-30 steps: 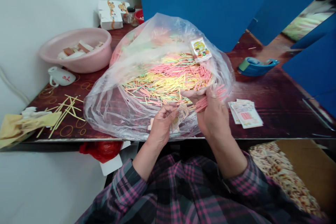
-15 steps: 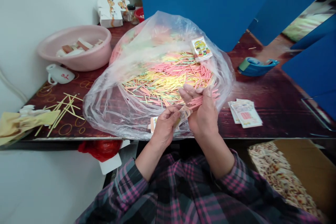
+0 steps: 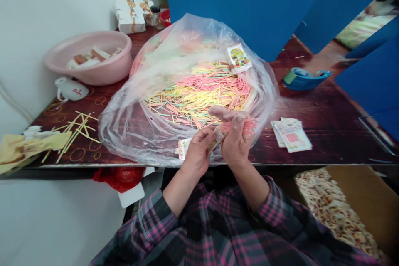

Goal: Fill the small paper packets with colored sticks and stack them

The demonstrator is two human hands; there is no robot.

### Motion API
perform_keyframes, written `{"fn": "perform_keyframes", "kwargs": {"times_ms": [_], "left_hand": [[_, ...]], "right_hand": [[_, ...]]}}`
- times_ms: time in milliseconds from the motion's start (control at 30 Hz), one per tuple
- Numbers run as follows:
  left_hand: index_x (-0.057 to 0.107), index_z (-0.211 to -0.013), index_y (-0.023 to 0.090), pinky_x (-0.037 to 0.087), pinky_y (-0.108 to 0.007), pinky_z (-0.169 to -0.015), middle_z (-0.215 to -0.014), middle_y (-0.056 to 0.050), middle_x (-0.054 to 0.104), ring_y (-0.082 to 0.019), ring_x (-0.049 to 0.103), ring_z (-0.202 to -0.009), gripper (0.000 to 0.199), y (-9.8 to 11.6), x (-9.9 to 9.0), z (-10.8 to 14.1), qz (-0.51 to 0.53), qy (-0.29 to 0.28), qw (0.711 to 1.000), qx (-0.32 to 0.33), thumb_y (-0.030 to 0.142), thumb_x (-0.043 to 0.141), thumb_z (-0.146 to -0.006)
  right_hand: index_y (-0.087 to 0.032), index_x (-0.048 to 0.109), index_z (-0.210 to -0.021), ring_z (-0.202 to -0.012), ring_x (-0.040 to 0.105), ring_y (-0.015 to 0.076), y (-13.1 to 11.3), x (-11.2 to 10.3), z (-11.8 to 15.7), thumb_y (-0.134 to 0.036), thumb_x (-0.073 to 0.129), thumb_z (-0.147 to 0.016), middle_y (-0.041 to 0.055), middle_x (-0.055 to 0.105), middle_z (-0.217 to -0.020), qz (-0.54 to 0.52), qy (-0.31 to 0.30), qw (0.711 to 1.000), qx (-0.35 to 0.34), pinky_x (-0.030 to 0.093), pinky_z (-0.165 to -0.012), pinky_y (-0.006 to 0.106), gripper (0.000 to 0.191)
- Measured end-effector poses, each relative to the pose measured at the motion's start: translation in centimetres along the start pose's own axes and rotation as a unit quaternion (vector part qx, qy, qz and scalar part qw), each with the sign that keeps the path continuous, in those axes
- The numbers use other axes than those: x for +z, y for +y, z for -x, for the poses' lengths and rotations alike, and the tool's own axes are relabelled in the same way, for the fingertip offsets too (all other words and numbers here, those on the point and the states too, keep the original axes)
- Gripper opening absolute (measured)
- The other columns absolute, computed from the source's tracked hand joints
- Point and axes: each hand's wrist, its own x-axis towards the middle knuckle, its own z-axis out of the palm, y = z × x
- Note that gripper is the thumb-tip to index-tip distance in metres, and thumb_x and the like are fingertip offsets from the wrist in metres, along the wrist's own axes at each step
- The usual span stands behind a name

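Note:
My left hand (image 3: 199, 149) is closed on a small printed packet (image 3: 219, 134), partly hidden by the fingers. My right hand (image 3: 235, 139) grips a bundle of pink sticks (image 3: 249, 126) under the thumb, with the sticks' left ends at the packet's mouth. Whether they are inside it I cannot tell. Behind both hands, a large clear plastic bag (image 3: 121, 122) lies spread out with many pink, yellow and green sticks (image 3: 199, 91) in it. One printed packet (image 3: 239, 58) rests on the bag at the upper right; another packet (image 3: 183, 148) lies beside my left hand.
Flat printed packets (image 3: 293, 135) lie at the right, below a blue tape dispenser (image 3: 305, 80). At the left are a pink basin (image 3: 93, 75), a white mug (image 3: 71, 88), loose yellow sticks (image 3: 77, 131) and a yellow cloth (image 3: 34, 147). White printed cartons (image 3: 132, 16) stand at the back.
My right hand has turned and closed more around the pink sticks, bringing them slightly lower and closer to the packet. My left hand has hardly moved.

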Motion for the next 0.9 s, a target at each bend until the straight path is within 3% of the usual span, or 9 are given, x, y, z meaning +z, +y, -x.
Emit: {"fn": "perform_keyframes", "kwargs": {"times_ms": [100,333,533,767,833,900], "left_hand": [[0.067,-0.073,0.018,0.048,-0.023,-0.074,-0.081,0.001,0.071,-0.011,0.062,-0.073,0.036,0.1,0.0,0.1,0.003,-0.002,1.0,-0.007,0.039,0.094,-0.06],[0.067,-0.073,0.017,0.049,-0.025,-0.079,-0.09,-0.001,0.074,-0.014,0.066,-0.08,0.034,-0.1,-0.2,0.1,-0.006,0.001,1.0,-0.004,0.037,0.093,-0.062],[0.068,-0.073,0.018,0.048,-0.027,-0.081,-0.09,0.0,0.073,-0.014,0.065,-0.082,0.034,-0.1,-0.2,0.1,-0.012,-0.004,1.0,0.004,0.04,0.092,-0.063],[0.066,-0.073,0.019,0.048,-0.027,-0.081,-0.088,0.001,0.07,-0.014,0.064,-0.083,0.036,0.0,-0.1,0.1,-0.013,0.009,1.0,0.0,0.04,0.093,-0.062],[0.067,-0.074,0.018,0.048,-0.027,-0.083,-0.093,0.001,0.071,-0.014,0.064,-0.085,0.036,-0.1,-0.2,0.1,-0.008,0.007,1.0,0.002,0.039,0.093,-0.061],[0.067,-0.074,0.018,0.048,-0.027,-0.084,-0.095,0.0,0.072,-0.014,0.064,-0.086,0.035,-0.1,-0.2,0.0,-0.006,0.005,1.0,0.003,0.039,0.093,-0.061]], "right_hand": [[-0.026,0.06,-0.092,-0.098,0.076,0.0214,0.0,-0.1,0.1,-0.041,0.044,-0.104,0.0017,0.079,-0.097,0.013,-0.015,0.999,-0.048,0.046,-0.112,0.055,0.024],[-0.026,0.057,-0.091,-0.087,0.077,0.0209,-0.8,-0.2,-1.1,-0.043,0.044,-0.103,0.0007,0.077,-0.094,-0.028,0.005,1.0,-0.003,0.061,-0.084,0.045,0.025],[-0.029,0.06,-0.088,-0.091,0.076,0.0222,-1.3,0.1,-0.3,-0.052,0.051,-0.098,0.0012,0.077,-0.093,-0.011,0.008,0.999,0.047,0.054,-0.102,0.051,0.026],[-0.03,0.062,-0.089,-0.102,0.074,0.021,-1.2,-0.2,0.3,-0.052,0.049,-0.1,-0.001,0.078,-0.096,0.016,-0.022,0.999,0.027,0.041,-0.118,0.053,0.028],[-0.029,0.062,-0.088,-0.099,0.075,0.0207,-1.3,0.0,0.3,-0.051,0.05,-0.1,-0.0006,0.078,-0.094,0.009,-0.008,1.0,0.027,0.046,-0.114,0.052,0.027],[-0.028,0.06,-0.087,-0.091,0.077,0.0206,-1.3,0.2,0.3,-0.052,0.052,-0.098,0.0003,0.078,-0.091,-0.024,0.009,0.998,0.062,0.057,-0.1,0.049,0.028]]}}
